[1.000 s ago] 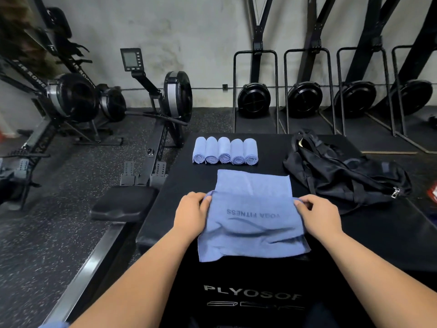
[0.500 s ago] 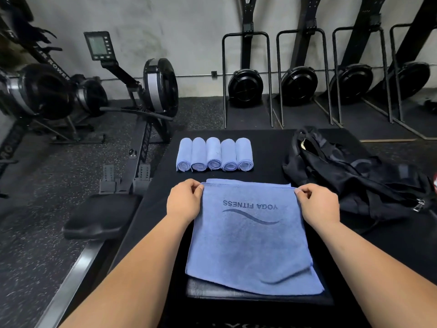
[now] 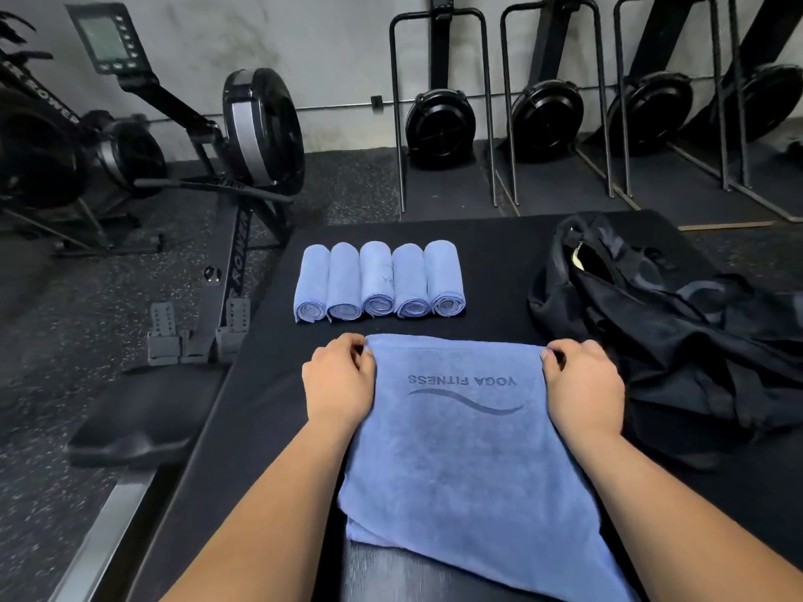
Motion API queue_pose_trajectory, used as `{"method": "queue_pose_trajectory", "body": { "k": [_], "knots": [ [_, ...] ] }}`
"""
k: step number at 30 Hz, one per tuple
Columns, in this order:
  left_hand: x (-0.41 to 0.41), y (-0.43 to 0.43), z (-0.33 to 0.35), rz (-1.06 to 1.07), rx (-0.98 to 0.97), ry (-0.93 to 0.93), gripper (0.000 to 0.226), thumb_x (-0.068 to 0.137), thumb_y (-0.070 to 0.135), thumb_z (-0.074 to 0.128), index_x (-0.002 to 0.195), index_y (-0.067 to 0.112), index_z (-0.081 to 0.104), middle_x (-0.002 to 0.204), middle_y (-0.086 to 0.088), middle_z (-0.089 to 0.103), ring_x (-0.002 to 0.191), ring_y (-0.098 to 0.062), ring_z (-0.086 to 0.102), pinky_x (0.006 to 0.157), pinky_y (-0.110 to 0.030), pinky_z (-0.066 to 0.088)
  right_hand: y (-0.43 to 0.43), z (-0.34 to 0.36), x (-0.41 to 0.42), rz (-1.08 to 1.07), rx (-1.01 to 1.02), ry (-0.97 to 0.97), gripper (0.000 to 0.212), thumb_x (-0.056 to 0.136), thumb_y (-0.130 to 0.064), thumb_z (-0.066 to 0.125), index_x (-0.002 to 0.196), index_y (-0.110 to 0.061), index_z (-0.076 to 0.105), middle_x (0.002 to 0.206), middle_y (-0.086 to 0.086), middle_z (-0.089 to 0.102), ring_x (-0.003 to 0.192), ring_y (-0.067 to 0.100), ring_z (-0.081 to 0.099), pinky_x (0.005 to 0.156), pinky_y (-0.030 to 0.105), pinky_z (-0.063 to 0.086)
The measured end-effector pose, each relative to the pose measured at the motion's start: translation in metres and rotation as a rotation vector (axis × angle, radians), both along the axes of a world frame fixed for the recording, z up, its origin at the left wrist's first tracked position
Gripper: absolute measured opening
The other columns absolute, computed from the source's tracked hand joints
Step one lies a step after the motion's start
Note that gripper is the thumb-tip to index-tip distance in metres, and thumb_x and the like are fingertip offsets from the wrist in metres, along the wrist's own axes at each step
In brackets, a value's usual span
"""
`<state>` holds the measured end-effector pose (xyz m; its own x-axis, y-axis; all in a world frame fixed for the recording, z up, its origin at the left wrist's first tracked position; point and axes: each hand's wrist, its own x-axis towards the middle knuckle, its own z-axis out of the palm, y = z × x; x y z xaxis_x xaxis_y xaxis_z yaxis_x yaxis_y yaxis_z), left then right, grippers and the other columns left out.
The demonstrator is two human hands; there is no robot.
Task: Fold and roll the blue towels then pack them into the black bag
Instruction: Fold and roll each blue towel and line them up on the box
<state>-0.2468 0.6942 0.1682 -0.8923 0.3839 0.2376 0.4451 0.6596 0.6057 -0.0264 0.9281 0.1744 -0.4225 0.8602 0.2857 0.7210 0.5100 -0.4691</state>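
Blue towel [image 3: 469,454] lies flat on black surface [image 3: 269,406], centre front, "YOGA FITNESS" print up, upside down to camera. Left grip [image 3: 339,384] pinches far left corner, fingers curled. Right grip [image 3: 584,391] pinches far right corner same way. Five rolled towels [image 3: 379,280] just beyond, in row, side by side, touching. Black bag [image 3: 678,332] slumped on surface, right of towel, near right grip. Rowing machine [image 3: 243,136] on floor at left. Upright rowers [image 3: 439,119] stand against wall.
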Motion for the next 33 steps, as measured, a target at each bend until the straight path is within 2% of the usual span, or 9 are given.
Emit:
{"method": "queue_pose_trajectory", "body": {
  "k": [3, 5, 13, 16, 19, 24, 27, 29, 33],
  "knots": [
    [-0.001, 0.004, 0.000, -0.015, -0.124, 0.032, 0.036, 0.101, 0.044, 0.053, 0.135, 0.036, 0.061, 0.105, 0.010, 0.070, 0.104, -0.027, 0.061, 0.089, -0.045, 0.046, 0.002, -0.003, -0.003, -0.017, -0.012, -0.025, 0.035, 0.103, -0.035, 0.060, 0.132, -0.016, 0.068, 0.112, 0.014, 0.060, 0.099, 0.039, 0.061, 0.079, 0.047, 0.053],
    [-0.002, 0.005, 0.000, -0.023, -0.222, 0.057, 0.040, 0.104, 0.049, 0.048, 0.142, 0.039, 0.058, 0.115, 0.005, 0.067, 0.110, -0.029, 0.058, 0.090, -0.044, 0.044, 0.002, -0.004, -0.004, -0.019, -0.025, -0.049, 0.038, 0.104, -0.037, 0.057, 0.134, -0.017, 0.067, 0.115, 0.012, 0.058, 0.098, 0.037, 0.061, 0.077, 0.045, 0.052],
    [-0.006, 0.003, -0.005, -0.018, -0.088, 0.034, 0.014, 0.099, 0.049, 0.060, 0.107, 0.040, 0.066, 0.088, 0.012, 0.060, 0.093, -0.021, 0.058, 0.080, -0.041, 0.043, 0.003, 0.001, -0.001, 0.011, -0.051, -0.019, 0.013, 0.102, -0.038, 0.057, 0.103, -0.029, 0.066, 0.100, 0.000, 0.051, 0.080, 0.026, 0.054, 0.066, 0.038, 0.045],
    [-0.004, 0.002, -0.003, -0.025, -0.018, 0.012, 0.009, 0.098, 0.046, 0.064, 0.104, 0.040, 0.067, 0.099, 0.013, 0.056, 0.093, -0.014, 0.059, 0.087, -0.040, 0.043, 0.006, -0.001, -0.001, 0.010, -0.062, -0.025, 0.021, 0.103, -0.041, 0.055, 0.114, -0.030, 0.068, 0.106, 0.001, 0.054, 0.085, 0.027, 0.058, 0.070, 0.040, 0.050],
    [-0.003, -0.001, -0.003, -0.044, 0.089, -0.004, 0.005, 0.096, 0.040, 0.068, 0.100, 0.039, 0.066, 0.102, 0.021, 0.064, 0.090, -0.006, 0.062, 0.091, -0.041, 0.049, 0.008, -0.004, -0.003, 0.010, -0.066, -0.065, 0.031, 0.104, -0.042, 0.052, 0.127, -0.028, 0.068, 0.112, 0.003, 0.054, 0.089, 0.027, 0.059, 0.072, 0.041, 0.052],
    [0.002, -0.004, 0.003, -0.048, 0.207, -0.103, 0.014, 0.092, 0.034, 0.074, 0.102, 0.039, 0.064, 0.096, 0.031, 0.069, 0.078, -0.006, 0.062, 0.083, -0.033, 0.054, 0.007, -0.002, -0.001, 0.031, -0.073, 0.012, 0.011, 0.102, -0.039, 0.056, 0.102, -0.034, 0.065, 0.103, -0.004, 0.048, 0.083, 0.023, 0.053, 0.068, 0.038, 0.045],
    [0.003, -0.005, 0.004, -0.051, 0.210, -0.125, 0.017, 0.091, 0.029, 0.076, 0.096, 0.039, 0.065, 0.093, 0.030, 0.068, 0.078, -0.007, 0.062, 0.083, -0.033, 0.054, 0.006, -0.001, 0.002, 0.057, -0.067, 0.103, 0.007, 0.102, -0.038, 0.057, 0.101, -0.035, 0.063, 0.104, -0.008, 0.054, 0.092, 0.022, 0.055, 0.072, 0.039, 0.045],
    [0.001, -0.005, 0.002, -0.048, 0.199, -0.130, 0.016, 0.089, 0.028, 0.078, 0.093, 0.040, 0.067, 0.089, 0.027, 0.068, 0.077, -0.006, 0.062, 0.087, -0.037, 0.055, 0.005, -0.001, 0.003, 0.076, -0.058, 0.148, 0.005, 0.103, -0.037, 0.058, 0.102, -0.035, 0.063, 0.093, -0.014, 0.054, 0.096, 0.021, 0.053, 0.074, 0.039, 0.043],
    [-0.001, -0.004, 0.000, -0.053, 0.175, -0.110, 0.015, 0.090, 0.031, 0.077, 0.097, 0.042, 0.070, 0.084, 0.022, 0.068, 0.078, -0.003, 0.061, 0.093, -0.046, 0.054, 0.008, -0.004, 0.004, 0.057, -0.106, 0.227, 0.005, 0.101, -0.042, 0.061, 0.105, -0.040, 0.063, 0.087, -0.009, 0.062, 0.087, 0.013, 0.048, 0.073, 0.035, 0.038]
  ]
}}
